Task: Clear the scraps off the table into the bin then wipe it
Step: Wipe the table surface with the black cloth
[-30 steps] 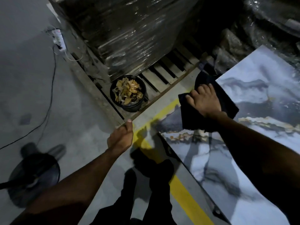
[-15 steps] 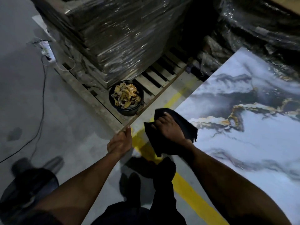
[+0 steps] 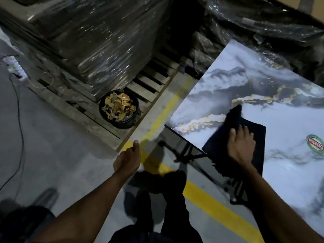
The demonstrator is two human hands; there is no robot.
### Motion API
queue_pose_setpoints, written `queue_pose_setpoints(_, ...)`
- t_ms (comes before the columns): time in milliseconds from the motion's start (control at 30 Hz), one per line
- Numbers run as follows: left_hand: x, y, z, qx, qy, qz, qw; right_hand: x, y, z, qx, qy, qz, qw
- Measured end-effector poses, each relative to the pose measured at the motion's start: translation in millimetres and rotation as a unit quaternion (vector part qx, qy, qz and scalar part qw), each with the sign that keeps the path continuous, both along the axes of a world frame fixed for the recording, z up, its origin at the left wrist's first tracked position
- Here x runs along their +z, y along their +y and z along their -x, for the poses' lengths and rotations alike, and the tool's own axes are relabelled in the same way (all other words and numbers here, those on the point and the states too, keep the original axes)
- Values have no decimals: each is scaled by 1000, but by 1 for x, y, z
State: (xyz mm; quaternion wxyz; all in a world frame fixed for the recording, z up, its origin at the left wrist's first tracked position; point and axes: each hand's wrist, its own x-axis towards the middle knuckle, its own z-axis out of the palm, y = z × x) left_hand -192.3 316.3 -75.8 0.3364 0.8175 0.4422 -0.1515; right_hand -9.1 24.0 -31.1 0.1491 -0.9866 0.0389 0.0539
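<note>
One scrap-filled bin [image 3: 119, 109] beside wrapped pallet [image 3: 84, 42]

Dim, grey concrete floor [image 3: 57, 151] crossed by a painted yellow line [image 3: 217, 207]. Beside the line, a wooden pallet [image 3: 150, 81] carrying a tall stack wrapped in glossy plastic film [image 3: 91, 37]. Beyond the pallet, away from the line, a white power strip [image 3: 14, 69] with a thin black cable [image 3: 20, 123] trailing over the floor.
</note>
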Motion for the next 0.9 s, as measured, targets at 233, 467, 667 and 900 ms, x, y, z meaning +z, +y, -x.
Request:
queue_pose_setpoints(233,-7,10,4,1,18,-7,1000,-13,109,-9,166,56,107,979)
queue_pose_setpoints(467,11,-11,-36,-31,-131,-33,990,-11,120,13,369,43,93,924)
queue_pose_setpoints(667,41,-51,-111,-236,-242,-167,926,-16,-33,43,102,44,117,987)
queue_pose_setpoints(900,28,-107,-160,-365,-205,-138,898,-11,-43,1,-84,84,94,988)
